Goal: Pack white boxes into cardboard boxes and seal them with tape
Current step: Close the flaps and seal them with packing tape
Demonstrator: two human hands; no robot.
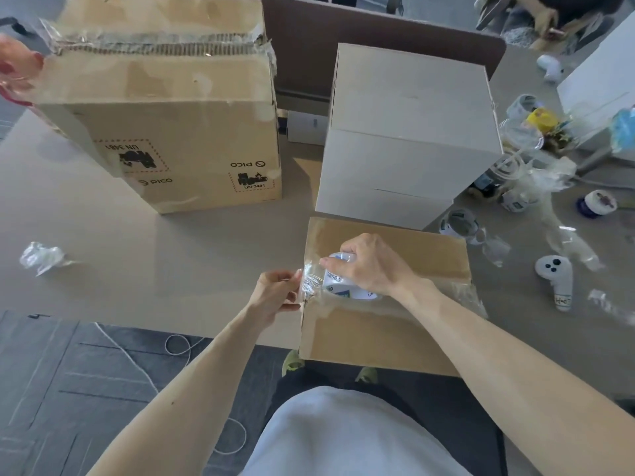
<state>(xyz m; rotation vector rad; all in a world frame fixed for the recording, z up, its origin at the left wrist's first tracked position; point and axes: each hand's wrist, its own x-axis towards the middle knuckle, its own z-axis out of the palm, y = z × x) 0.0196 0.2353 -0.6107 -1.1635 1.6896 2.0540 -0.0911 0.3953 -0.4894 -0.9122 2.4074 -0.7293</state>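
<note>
Cardboard boxes, two: large cardboard box [171,115] rear left, small cardboard box [378,338] overhanging the table's near edge. White boxes [409,139], at least two, stacked just behind it. Table [137,252] open to the left, crowded with several spare rolls [460,223] on the right. Right hand [371,266] curled over one tape roll [343,286] atop the small cardboard box. Left hand [275,293] pinching the free tape end at its left edge.

Pale grey shirt [350,438], dark trousers [309,383], green shoes [292,362], bare forearms [192,369].
</note>
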